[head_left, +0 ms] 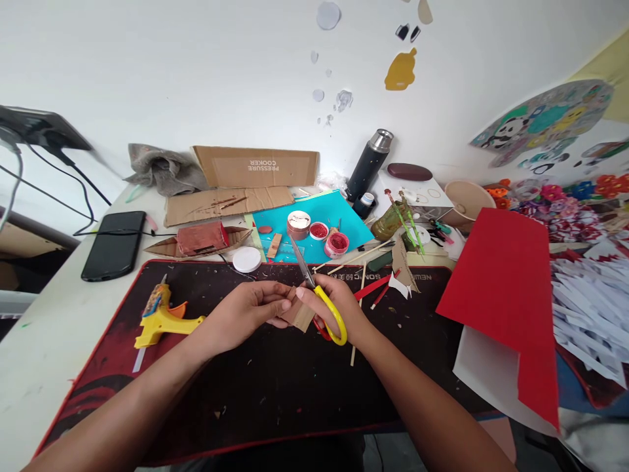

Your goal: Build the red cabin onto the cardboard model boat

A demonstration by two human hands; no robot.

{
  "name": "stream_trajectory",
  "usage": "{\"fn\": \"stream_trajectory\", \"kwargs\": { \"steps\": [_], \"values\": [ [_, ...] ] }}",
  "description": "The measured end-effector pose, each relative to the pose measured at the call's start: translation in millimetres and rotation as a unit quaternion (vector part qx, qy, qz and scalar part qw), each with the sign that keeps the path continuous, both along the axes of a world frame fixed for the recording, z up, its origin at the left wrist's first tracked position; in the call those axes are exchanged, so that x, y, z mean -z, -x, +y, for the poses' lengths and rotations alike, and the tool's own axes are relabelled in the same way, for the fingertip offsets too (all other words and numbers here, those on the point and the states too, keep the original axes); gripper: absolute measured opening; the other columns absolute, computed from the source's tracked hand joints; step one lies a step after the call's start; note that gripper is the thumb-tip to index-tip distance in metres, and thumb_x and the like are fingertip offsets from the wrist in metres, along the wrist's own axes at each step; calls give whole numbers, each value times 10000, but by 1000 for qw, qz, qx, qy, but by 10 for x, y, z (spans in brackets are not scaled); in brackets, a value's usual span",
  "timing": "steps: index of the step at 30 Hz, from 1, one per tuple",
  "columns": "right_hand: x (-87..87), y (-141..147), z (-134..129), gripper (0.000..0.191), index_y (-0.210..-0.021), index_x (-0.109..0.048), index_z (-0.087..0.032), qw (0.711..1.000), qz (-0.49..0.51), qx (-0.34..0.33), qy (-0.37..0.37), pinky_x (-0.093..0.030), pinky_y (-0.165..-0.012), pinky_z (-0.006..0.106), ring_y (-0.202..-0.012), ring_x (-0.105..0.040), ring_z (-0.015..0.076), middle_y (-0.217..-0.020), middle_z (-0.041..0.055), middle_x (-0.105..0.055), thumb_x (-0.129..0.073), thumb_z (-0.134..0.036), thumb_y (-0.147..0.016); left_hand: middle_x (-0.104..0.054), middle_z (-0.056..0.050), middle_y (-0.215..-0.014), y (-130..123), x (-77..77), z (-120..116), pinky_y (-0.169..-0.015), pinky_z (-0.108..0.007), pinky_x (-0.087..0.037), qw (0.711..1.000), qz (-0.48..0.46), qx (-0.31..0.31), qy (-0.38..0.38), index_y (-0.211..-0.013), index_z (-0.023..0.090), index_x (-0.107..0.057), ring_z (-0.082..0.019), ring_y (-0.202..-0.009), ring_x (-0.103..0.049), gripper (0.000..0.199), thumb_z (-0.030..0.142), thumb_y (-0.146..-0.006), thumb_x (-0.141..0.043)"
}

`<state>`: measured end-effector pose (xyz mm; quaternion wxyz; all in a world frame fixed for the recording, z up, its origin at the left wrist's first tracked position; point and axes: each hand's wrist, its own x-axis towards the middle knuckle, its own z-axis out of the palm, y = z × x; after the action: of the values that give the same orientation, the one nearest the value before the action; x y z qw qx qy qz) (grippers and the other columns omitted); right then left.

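Mat (285, 393), black, red-edged: left edge slanting toward near left, near edge close to the table's near side. Open room: near half, dark surface with small scraps, between the forearms. Limits: yellow glue gun (158, 322) at left, nozzle toward far; large red sheet (496, 275) at right, overlapping the mat; thin wooden stick (352, 354) just right of the right hand.

Scissors (303, 267), yellow and red handles: above mid-mat, blades pointing far and slightly left, long axis running near right to far left. Right hand (341, 305): gripping the handles, thumb on the cardboard piece. Cardboard piece (301, 318), brown, small: between the hands, one free edge facing near; long axis uncertain, fingers covering part. Left hand (246, 311): pinching its left side.

Table (29, 367), pale, against white wall (221, 78). Far side: brown cardboard boat shape (201, 239), blue sheet (265, 213) under paint jars (337, 244), dark flask (368, 164), tilted. Far left: black phone (114, 246). Right: heap of white paper strips (590, 314).
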<state>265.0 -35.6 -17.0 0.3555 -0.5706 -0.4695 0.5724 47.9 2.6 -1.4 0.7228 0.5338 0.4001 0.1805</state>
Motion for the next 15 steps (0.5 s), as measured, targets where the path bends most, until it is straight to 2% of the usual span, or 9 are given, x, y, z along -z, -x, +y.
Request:
{"fn": "stream_trajectory", "kwargs": {
  "steps": [10,15],
  "values": [
    [78,26,-2,419,-981,-700,-207,1000,17,16,-3,-412,-371,207,-379,-517,127,-516,-86,-534,-840,-577,-843,-745,-12,-956,-4,46,12,-809,-372,-661,999,-13,-29,1,-1102,211,-703,-220,-926,-743,437,529,-854,-874],
    [54,4,8,408,-971,-687,-207,998,57,7,-4,-396,-371,197,-374,-502,114,-529,-90,-530,-840,-560,-835,-720,-11,-976,63,40,72,-771,-351,-649,1000,-12,-7,-7,-1078,207,-704,-211,-920,-734,377,489,-881,-859]
  ]
}}
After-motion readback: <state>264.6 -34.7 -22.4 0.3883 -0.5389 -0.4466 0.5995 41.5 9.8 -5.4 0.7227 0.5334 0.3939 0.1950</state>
